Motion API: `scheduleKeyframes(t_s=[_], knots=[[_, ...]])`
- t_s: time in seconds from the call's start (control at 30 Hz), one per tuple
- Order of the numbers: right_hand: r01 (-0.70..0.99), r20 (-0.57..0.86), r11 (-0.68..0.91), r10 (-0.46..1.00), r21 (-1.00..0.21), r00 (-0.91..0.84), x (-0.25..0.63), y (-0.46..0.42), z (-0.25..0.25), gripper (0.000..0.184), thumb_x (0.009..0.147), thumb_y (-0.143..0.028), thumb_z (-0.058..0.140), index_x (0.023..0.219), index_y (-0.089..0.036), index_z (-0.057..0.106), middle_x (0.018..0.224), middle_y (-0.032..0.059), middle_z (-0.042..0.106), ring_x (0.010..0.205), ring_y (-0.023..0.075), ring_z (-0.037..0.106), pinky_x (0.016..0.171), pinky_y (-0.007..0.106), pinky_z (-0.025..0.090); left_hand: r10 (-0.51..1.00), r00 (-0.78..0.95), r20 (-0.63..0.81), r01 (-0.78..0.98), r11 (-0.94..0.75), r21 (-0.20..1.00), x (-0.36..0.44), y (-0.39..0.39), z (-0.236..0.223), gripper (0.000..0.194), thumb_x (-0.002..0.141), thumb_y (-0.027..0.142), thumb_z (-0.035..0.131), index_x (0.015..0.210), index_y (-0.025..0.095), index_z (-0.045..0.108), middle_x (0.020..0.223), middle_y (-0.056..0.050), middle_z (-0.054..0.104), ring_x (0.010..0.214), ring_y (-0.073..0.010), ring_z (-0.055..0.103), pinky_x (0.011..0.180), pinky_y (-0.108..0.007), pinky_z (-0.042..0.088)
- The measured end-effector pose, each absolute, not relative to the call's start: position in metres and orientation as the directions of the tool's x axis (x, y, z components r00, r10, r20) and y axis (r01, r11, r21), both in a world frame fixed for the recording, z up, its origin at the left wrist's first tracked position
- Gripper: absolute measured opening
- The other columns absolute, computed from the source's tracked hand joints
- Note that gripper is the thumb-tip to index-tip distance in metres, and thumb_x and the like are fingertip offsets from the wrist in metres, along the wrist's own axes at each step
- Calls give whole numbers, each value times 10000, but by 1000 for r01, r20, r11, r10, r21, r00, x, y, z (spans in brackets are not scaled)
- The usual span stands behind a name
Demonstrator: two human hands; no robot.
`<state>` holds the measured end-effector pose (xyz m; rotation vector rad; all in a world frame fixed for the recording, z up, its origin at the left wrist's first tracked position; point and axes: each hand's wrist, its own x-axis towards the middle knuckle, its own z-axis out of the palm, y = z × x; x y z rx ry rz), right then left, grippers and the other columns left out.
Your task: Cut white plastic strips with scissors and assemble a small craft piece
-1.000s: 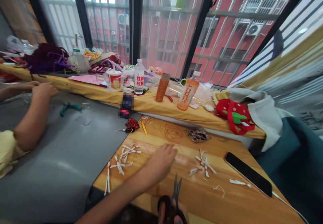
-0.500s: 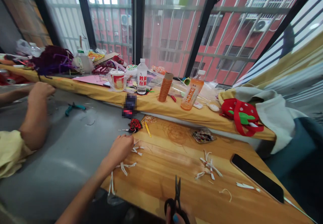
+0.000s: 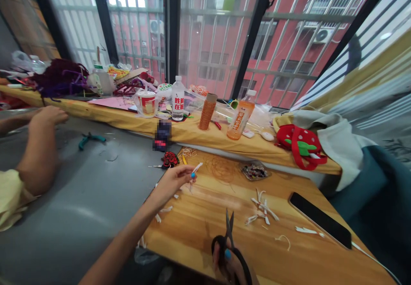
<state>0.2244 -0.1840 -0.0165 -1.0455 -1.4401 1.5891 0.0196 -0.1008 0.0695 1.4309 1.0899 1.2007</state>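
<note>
Head view: my left fingers (image 3: 186,170) are pinched narrow on a white strip (image 3: 198,166) over the wooden worktop (image 3: 199,233). My right fingers (image 3: 227,254) hold the scissors (image 3: 229,227) by their handles, blades slightly parted, near more white strips (image 3: 263,208).

The head camera looks forward and down across the table (image 3: 202,216) toward windows (image 3: 213,32).
</note>
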Motion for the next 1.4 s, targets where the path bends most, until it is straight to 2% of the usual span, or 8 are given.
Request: scheduleKeyframes(t_s=[0.13,0.27,0.4,0.53,0.63,0.87,1.1,1.4], knots=[[178,-44,28,921,-984,-388,229,-180,6,530,622,-668,432,487,-159,488,448,-15,406,398,72,306,399,210,240,984,152,98,-26,-95,995,39,-104,77,244,621,337,607,756,136,578,679,-10,622,690,-141,566,677,-245,408],[352,-70,56,939,-934,-337,231,-177,19,501,624,-631,442,450,-161,457,445,-13,416,435,90,359,433,209,276,976,159,147,63,-159,985,52,-108,78,219,624,352,605,676,139,595,653,-5,603,656,-136,543,654,-240,393],[432,-124,29,939,-902,-322,231,-172,22,429,639,-547,490,472,-153,450,437,-28,388,423,79,338,407,199,241,956,146,253,172,-276,946,58,-113,79,196,632,341,598,593,149,604,709,-25,598,738,-158,533,714,-259,379],[421,-82,71,939,-904,-335,228,-167,22,414,670,-501,498,463,-148,435,422,-40,368,405,61,314,390,191,208,949,181,259,240,-298,924,60,-115,79,203,638,361,598,596,165,631,741,-35,617,785,-174,540,742,-276,379],[376,-87,44,943,-926,-323,224,-163,20,420,655,-509,522,451,-155,423,399,-45,375,380,57,316,373,190,207,946,206,250,252,-298,921,61,-115,76,223,644,378,589,592,166,639,739,-34,620,776,-173,543,740,-277,378],[325,-130,-88,985,-942,-111,223,-163,1,429,578,-521,586,425,-179,378,363,-61,332,354,56,289,354,201,187,965,134,225,205,-249,947,61,-110,71,167,608,326,603,582,163,625,701,-19,594,737,-165,533,736,-274,368],[328,-171,-121,977,-937,-129,231,-173,-5,434,589,-530,558,412,-171,389,357,-57,342,364,58,300,381,200,211,979,75,187,145,-196,970,63,-107,70,175,582,326,596,552,154,600,665,-11,554,718,-160,512,713,-271,357],[353,-150,-44,949,-935,-277,228,-166,3,422,666,-518,486,453,-161,415,400,-30,408,377,64,346,376,192,225,983,101,154,186,-171,968,67,-108,67,168,581,321,593,560,155,608,670,-13,568,742,-170,507,719,-278,348]])
